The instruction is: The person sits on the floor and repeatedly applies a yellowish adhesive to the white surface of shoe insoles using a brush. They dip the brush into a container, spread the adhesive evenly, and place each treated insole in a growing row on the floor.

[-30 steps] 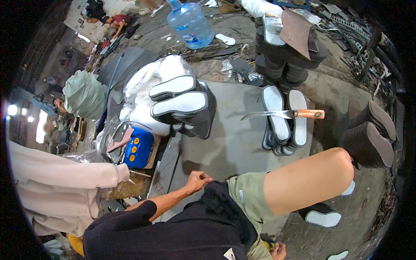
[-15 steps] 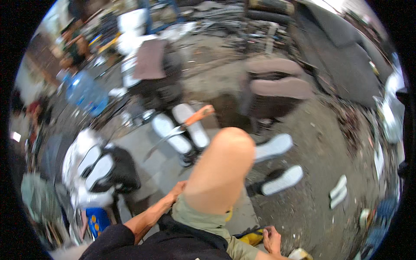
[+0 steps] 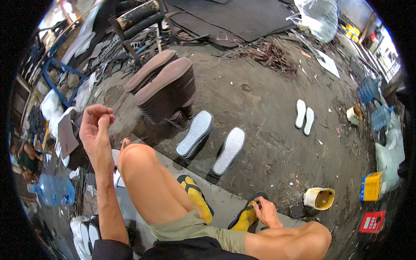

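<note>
View has swung to the right over the last second, and the left hand (image 3: pixel 96 125) has risen from the green shorts (image 3: pixel 186 227) to a place beside and above the left knee (image 3: pixel 139 160). Its fingers are loosely curled with nothing seen between them, so it is free of any sole or tool. The right hand (image 3: pixel 268 212) remains low, fingertips at the yellow sock (image 3: pixel 247 215) and black sandal (image 3: pixel 261 195) of the right foot, near the far edge of the grey board (image 3: pixel 222 199); whether it pinches the strap or only touches it, I cannot tell. The knife's orange handle (image 3: pixel 125 141), plain a second ago, now barely shows behind the knee. Two white-topped soles (image 3: pixel 196 133) lie on the ground just past the board's far edge, near a stack of brown soles (image 3: pixel 167 93).

Beyond the board's right end, a white tub (image 3: pixel 310 198) holds brownish matter, wet or dry I cannot say. A smaller tub (image 3: pixel 350 116) sits farther off near blue jugs (image 3: pixel 381 118), its contents too small to tell. Another water jug (image 3: pixel 56 190) is off the board's left side; no liquid shows in it.
</note>
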A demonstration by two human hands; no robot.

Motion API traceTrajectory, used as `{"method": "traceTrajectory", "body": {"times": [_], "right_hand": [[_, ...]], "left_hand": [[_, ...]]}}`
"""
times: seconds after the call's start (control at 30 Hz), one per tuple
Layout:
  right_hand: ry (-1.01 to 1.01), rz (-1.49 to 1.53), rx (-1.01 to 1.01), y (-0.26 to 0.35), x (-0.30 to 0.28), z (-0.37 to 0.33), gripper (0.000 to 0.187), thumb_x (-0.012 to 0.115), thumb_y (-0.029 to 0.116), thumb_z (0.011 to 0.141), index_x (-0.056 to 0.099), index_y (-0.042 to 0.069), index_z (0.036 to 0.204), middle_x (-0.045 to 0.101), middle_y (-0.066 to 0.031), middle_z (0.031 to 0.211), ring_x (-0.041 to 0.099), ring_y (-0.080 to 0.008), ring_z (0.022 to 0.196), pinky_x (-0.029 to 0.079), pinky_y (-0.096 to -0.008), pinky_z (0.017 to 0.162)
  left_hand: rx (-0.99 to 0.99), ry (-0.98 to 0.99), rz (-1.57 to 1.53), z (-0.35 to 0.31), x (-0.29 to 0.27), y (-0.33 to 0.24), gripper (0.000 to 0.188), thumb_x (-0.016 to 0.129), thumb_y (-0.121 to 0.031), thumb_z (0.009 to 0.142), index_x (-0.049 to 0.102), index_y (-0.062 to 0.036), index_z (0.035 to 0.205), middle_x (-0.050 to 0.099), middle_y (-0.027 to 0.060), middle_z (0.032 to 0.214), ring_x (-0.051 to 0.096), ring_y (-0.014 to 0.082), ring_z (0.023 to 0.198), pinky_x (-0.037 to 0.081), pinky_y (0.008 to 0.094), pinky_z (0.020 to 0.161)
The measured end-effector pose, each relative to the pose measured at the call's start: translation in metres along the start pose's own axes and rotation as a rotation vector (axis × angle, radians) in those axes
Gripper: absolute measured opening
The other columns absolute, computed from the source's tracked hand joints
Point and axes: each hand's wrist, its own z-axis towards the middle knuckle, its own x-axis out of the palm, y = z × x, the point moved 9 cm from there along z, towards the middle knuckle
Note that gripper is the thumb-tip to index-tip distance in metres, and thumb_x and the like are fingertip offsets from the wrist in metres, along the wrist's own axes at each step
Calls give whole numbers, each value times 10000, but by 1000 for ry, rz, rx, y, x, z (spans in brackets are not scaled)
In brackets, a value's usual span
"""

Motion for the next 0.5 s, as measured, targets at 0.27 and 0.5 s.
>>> {"method": "traceTrajectory", "body": {"times": [0.27,0.5], "right_hand": [[-400,435,212,-79,-6,-36,174,735,163,1060,753,11,1143,755,-126,862,699,-208,742,549,-381,680],[-1203,1550,784,-289,11,-187,401,611,451,1145,627,90,1319,684,-67,1151,662,-211,922,554,-383,750]], "left_hand": [[-141,703,360,-158,255,85,659,912,-237,903,646,-53,1478,708,145,1347,684,282,1229,550,448,1086],[74,714,696,-269,303,157,896,954,-216,817,547,-43,1596,621,255,1429,542,478,1351,451,588,1150]]}}
